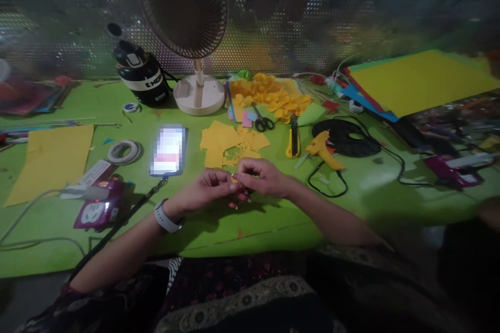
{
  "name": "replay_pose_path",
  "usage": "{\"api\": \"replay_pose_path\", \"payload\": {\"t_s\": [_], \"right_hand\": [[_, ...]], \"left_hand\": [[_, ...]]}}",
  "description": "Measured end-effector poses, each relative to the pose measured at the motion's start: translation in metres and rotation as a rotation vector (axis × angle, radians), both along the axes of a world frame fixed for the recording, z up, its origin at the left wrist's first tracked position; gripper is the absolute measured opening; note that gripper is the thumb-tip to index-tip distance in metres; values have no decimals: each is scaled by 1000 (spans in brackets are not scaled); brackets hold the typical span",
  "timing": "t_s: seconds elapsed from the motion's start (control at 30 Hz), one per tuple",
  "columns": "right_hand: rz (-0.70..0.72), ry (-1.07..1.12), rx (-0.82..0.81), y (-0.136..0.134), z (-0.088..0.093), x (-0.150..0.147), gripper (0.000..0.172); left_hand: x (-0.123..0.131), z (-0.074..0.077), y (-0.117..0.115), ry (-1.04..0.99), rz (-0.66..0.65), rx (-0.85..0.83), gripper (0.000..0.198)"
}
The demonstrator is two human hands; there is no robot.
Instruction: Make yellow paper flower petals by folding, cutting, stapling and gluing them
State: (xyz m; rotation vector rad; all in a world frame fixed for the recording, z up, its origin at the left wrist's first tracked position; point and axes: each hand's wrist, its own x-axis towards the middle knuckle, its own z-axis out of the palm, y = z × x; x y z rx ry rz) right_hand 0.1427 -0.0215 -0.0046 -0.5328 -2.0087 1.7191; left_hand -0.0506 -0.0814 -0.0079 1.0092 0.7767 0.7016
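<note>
Roughly, left to right across the green table. Far left: a large yellow sheet lying flat, a tape roll just to its right, and a purple packet nearer the front edge. Behind these, a black jug stands upright beside the white base of a desk fan. A phone lies face up with its screen lit, between the tape roll and a loose heap of yellow paper offcuts.

Centre, just in front of the offcuts: both hands meet above the table. The left hand, with a white watch on its wrist, has its fingertips drawn together. The right hand curls over from the other side, its fingers closed against those of the left. Between them sits what looks like a small yellow paper piece, pinched by both; it is too small and blurred to make out its shape.

Behind the hands: scissors lying closed, with a pile of yellow paper petals beyond them. Right of the scissors: a yellow utility knife, then a yellow glue gun resting on its side with its cord looping forward, then a black coil. Far right: a stack of coloured sheets, yellow on top.
</note>
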Motion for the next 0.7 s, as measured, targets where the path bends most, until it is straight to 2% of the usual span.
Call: {"api": "replay_pose_path", "payload": {"t_s": [0.13, 0.27, 0.37, 0.5, 0.7], "right_hand": [[23, -22, 33, -3, 6, 0, 34], [-46, -63, 187, -5, 10, 2, 33], [-79, -68, 288, -5, 10, 2, 31], [-136, -103, 326, -4, 9, 2, 34], [-195, -147, 412, -2, 4, 0, 41]], "left_hand": [[-2, 0, 1, 21, -58, 36, 27], [-3, 3, 0, 54, -50, 88, 27], [-2, 4, 0, 113, 5, 125, 25], [-1, 4, -1, 141, 103, 175, 26], [0, 0, 0, 98, 196, 125, 33]]}}
